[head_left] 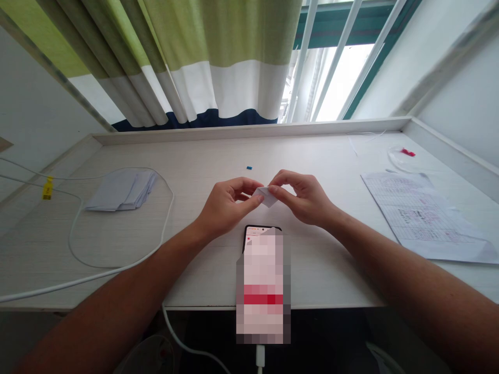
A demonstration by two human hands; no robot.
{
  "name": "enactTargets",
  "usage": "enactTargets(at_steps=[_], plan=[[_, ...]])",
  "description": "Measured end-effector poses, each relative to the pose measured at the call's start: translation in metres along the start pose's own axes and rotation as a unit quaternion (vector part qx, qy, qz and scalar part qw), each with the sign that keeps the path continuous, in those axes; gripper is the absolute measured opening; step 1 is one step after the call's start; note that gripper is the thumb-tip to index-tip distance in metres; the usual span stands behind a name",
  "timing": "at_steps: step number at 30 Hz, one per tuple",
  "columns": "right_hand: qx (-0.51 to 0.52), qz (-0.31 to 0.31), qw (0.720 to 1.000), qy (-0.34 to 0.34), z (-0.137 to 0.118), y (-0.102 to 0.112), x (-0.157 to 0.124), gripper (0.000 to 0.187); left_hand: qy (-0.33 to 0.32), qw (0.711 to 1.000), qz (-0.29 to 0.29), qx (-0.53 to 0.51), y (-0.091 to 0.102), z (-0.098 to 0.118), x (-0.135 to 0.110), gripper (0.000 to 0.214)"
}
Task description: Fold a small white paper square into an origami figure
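Note:
Between my two hands is a small piece of folded white paper (268,198), held up over the middle of the desk (210,270). My left hand (230,202) pinches its left corner between thumb and fingers. On the other side, my right hand (302,197) grips the upper right edge with thumb and forefinger. The paper comes to a point at the bottom. Just below the hands a phone (263,275) lies at the front edge, its screen lit and mostly blurred out. Behind the hands sits a tiny blue piece (249,168).
A stack of white paper (120,191) lies at the left, with a white cable (171,208) looped around it and a yellow tag (47,188) on the cable. Printed sheets (424,218) lie at the right, near a small red item (408,152). A raised ledge (249,134) borders the back.

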State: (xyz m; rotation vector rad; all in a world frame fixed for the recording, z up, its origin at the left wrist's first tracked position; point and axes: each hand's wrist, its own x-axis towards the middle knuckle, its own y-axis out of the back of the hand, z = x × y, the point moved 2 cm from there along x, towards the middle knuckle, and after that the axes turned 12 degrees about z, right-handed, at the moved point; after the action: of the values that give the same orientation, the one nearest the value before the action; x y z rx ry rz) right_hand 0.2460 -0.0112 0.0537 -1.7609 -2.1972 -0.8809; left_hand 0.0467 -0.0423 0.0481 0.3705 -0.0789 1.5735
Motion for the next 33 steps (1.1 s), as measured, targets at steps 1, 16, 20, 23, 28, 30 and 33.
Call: enactTargets(at_steps=[1,16,20,23,28,30,33], plan=[[0.0,-0.003,1.0,-0.004,0.0,0.0,0.0,0.017,0.01,1.0,-0.001,-0.007,0.0,-0.001,0.0,0.022],[0.037,-0.038,0.996,-0.07,0.001,-0.002,0.0,0.023,0.062,0.995,0.011,-0.077,-0.001,-0.003,0.003,0.02],[0.017,-0.039,0.997,-0.069,0.001,-0.001,0.001,0.025,0.07,0.996,-0.004,-0.06,0.0,-0.005,0.005,0.02],[0.007,-0.033,0.997,-0.065,0.0,-0.002,0.001,0.028,0.062,0.997,-0.003,-0.052,0.001,-0.006,0.005,0.02],[-0.006,-0.031,0.998,-0.058,-0.005,-0.001,0.001,0.029,0.035,0.999,-0.004,-0.033,0.0,-0.005,0.005,0.02],[-0.014,-0.041,0.998,-0.053,-0.007,-0.001,0.0,0.031,0.027,0.999,-0.016,-0.019,-0.001,-0.004,0.005,0.024],[-0.037,-0.055,0.996,-0.052,-0.009,-0.001,0.0,0.034,0.005,0.999,-0.024,0.023,0.0,-0.002,0.004,0.03]])
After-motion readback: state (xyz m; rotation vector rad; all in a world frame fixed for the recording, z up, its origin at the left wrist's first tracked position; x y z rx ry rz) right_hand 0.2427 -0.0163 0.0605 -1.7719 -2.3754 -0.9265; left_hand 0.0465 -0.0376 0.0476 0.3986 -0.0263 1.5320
